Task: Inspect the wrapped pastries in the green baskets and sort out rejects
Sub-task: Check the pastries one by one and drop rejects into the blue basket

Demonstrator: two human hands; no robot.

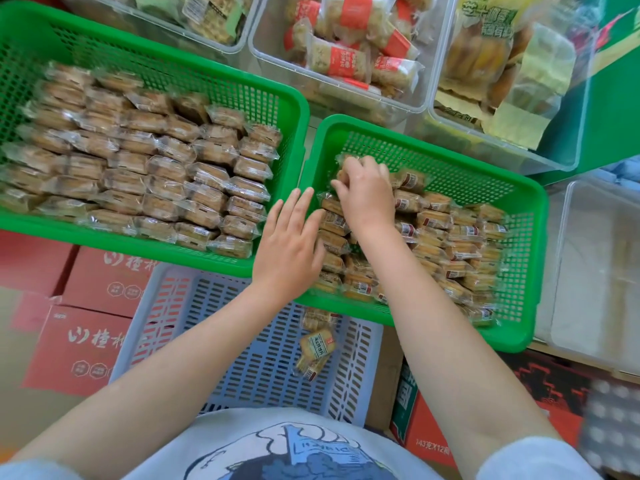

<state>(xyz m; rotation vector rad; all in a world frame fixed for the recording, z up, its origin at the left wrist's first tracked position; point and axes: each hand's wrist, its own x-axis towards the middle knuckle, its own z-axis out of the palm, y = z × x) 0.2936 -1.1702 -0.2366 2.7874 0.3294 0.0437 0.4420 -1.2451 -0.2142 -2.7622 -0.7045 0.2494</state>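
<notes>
I see golden-brown wrapped pastries (450, 237) in clear film with barcode labels, packed in rows in the right green basket (519, 188). My right hand (367, 195) reaches in, fingers curled, pinching 1 pastry (341, 174) at the far-left corner. My left hand (287, 244) lies flat, fingers straight, against the near-left pastries.
</notes>
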